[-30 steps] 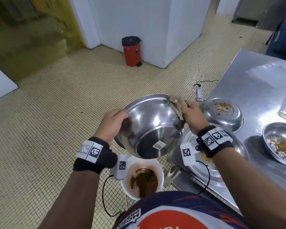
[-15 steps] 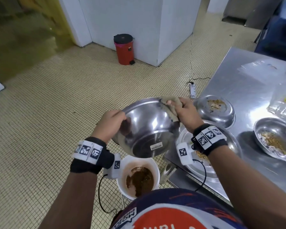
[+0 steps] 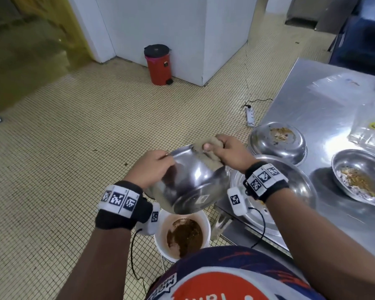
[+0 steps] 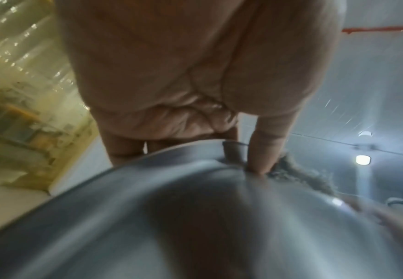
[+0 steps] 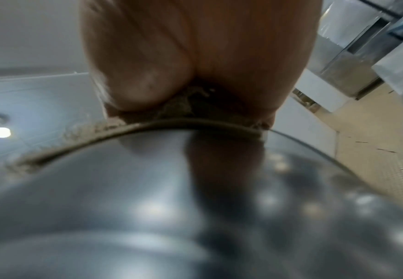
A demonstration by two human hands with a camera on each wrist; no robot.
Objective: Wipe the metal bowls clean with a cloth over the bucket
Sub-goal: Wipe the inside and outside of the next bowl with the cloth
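Two hands share one job here: our left hand (image 3: 153,167) curls over the near-left rim of the large round shiny steel bowl (image 3: 193,187), thumb pressed on the outer wall, while our right hand (image 3: 230,153) pinches a crumpled beige cloth (image 3: 206,152) folded over the far-right rim. We hold the bowl tipped, its flat base with a small sticker turned towards us and its mouth facing away and down, so the inside is hidden from us. What matters for the next wipe is that the cloth straddles the rim edge, and the rim runs on round to the left towards our left fingers; we judge the right hand should slide along it. The white plastic bucket (image 3: 205,221) holding brown slop sits on the tiled floor almost straight below the bowl's lower edge, slightly nearer our body. To the right, the steel table (image 3: 323,100) carries an upturned steel bowl with crumbs (image 3: 278,141), an upright steel bowl with food scraps (image 3: 359,182) and a wide steel platter (image 3: 301,180) just beside our right wrist, which could catch the elbow.
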